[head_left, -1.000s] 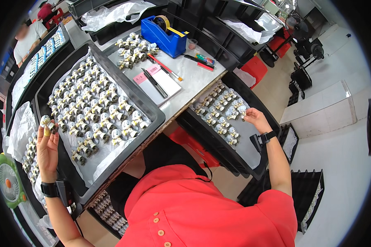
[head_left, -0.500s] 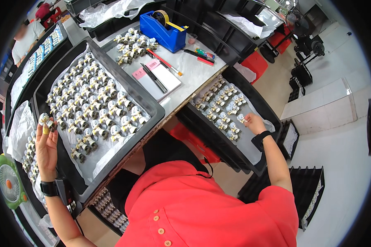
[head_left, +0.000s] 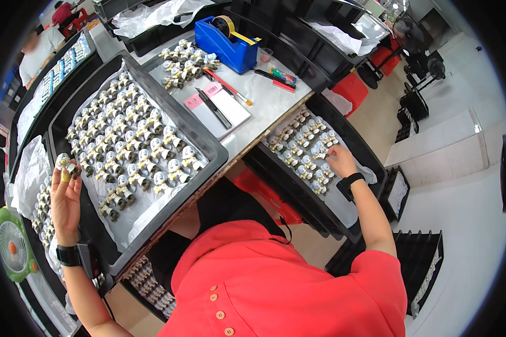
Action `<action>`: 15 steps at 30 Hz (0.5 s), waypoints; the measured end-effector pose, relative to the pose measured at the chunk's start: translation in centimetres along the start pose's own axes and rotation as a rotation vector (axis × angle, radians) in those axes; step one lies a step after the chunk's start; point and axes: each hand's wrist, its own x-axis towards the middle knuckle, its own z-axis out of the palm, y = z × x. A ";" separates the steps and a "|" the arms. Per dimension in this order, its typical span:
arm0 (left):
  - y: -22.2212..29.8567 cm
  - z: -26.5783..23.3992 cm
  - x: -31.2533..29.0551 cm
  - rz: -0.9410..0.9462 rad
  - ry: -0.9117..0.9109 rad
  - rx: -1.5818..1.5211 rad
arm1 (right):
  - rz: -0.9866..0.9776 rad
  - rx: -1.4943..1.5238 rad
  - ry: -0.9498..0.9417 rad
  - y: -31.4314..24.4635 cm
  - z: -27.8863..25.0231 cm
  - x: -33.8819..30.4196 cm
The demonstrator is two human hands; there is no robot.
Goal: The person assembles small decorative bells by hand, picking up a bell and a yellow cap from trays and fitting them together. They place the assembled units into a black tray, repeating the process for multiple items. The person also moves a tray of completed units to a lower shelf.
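Note:
My left hand (head_left: 66, 205) is raised at the left edge of a dark tray (head_left: 212, 147) and pinches a small painted figurine (head_left: 65, 163), pale-headed with yellow and dark parts. Rows of similar figurines (head_left: 132, 147) lie on white lining inside that tray. Over a second dark tray (head_left: 371, 209) on the right, my right hand (head_left: 343, 163) reaches in with its fingers drawn together, fingertips at the figurines (head_left: 319, 150) there. Whatever those fingers hold, if anything, is hidden.
On the table, a blue tape dispenser (head_left: 225, 48) stands behind a notepad (head_left: 233, 114) with a black pen (head_left: 212, 108). A loose cluster of figurines (head_left: 188, 63) sits beside it. A green fan (head_left: 14, 247) is at far left. A red stool (head_left: 351, 92) stands beyond the right tray.
My right hand has moved slightly up and away within the right tray, from a figurine at its fingertips toward the group farther back. My left hand still holds its figurine.

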 end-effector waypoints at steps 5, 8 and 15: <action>0.0 0.4 0.0 0.001 0.024 -0.005 | -0.180 -0.325 0.066 -1.1 2.0 0.9; 0.0 0.3 0.0 -0.001 0.021 -0.011 | -0.165 -0.393 0.060 -1.8 2.4 0.9; -0.2 0.4 0.0 -0.006 0.032 -0.020 | -0.024 0.005 0.063 -0.9 0.7 0.8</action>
